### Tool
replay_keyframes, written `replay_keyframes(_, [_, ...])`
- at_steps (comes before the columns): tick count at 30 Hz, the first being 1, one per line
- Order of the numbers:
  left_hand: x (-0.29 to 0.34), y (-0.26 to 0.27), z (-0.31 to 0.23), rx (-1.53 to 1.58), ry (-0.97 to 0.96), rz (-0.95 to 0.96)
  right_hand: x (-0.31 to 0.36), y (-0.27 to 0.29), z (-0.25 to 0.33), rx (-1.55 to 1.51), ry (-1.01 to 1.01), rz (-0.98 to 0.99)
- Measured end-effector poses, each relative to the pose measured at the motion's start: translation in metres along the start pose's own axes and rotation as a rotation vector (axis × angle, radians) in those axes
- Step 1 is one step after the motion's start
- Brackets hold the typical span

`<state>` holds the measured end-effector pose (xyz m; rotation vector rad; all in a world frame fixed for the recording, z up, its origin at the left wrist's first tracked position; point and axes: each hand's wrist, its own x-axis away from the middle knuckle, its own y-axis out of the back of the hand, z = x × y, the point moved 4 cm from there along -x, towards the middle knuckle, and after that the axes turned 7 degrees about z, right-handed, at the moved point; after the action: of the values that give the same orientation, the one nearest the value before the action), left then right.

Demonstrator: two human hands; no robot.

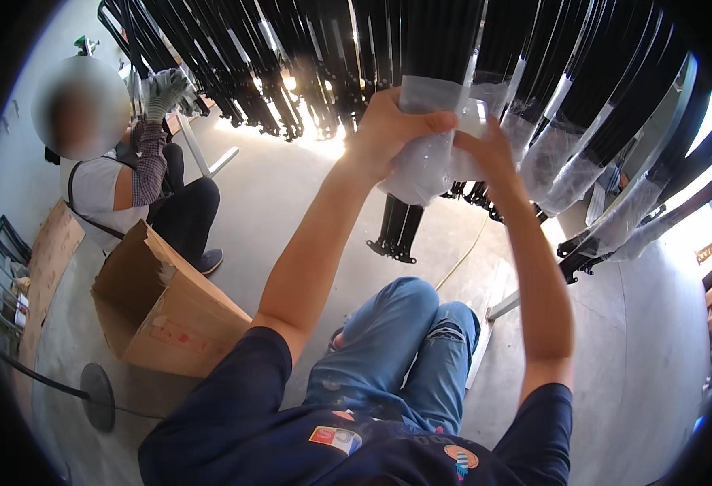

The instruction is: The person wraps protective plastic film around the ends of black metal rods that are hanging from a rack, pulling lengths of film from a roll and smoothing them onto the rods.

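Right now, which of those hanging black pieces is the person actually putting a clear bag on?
The one gripped by both hands: left hand and right hand hold its clear plastic bag. Its black feet poke out below; its bagged neighbours to the right hang untouched.

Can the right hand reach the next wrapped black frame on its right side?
Probably yes. The right hand is raised at the clear plastic sleeve, and the next wrapped frame hangs just beside it with nothing between.

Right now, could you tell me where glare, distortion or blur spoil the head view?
In the head view, strong backlight blows out the floor behind the hanging black frames and at the right rim; the fisheye bends those frames toward a dark rounded border; the co-worker's face is blurred, while the left hand, right hand and clear plastic sleeve they grip stay fairly sharp.
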<state>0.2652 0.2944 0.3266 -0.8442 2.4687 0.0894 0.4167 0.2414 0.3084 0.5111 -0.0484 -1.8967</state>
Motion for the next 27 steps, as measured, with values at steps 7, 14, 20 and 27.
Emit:
replay_keyframes(7, [0.019,0.011,-0.016,-0.835,-0.268,-0.236,-0.029,-0.062,-0.011,-0.294,0.100,0.013])
replay_keyframes(14, [0.024,0.086,-0.008,-0.701,-0.069,-0.446,-0.027,-0.082,0.017,-0.462,0.194,0.328])
replay_keyframes(20, [0.021,0.073,0.000,-0.081,-0.127,-0.092,-0.024,-0.076,0.017,-0.596,0.309,0.260])
replay_keyframes(27, [0.026,0.079,-0.004,-0.164,-0.247,-0.195,0.021,-0.077,0.060,-0.342,0.432,0.072])
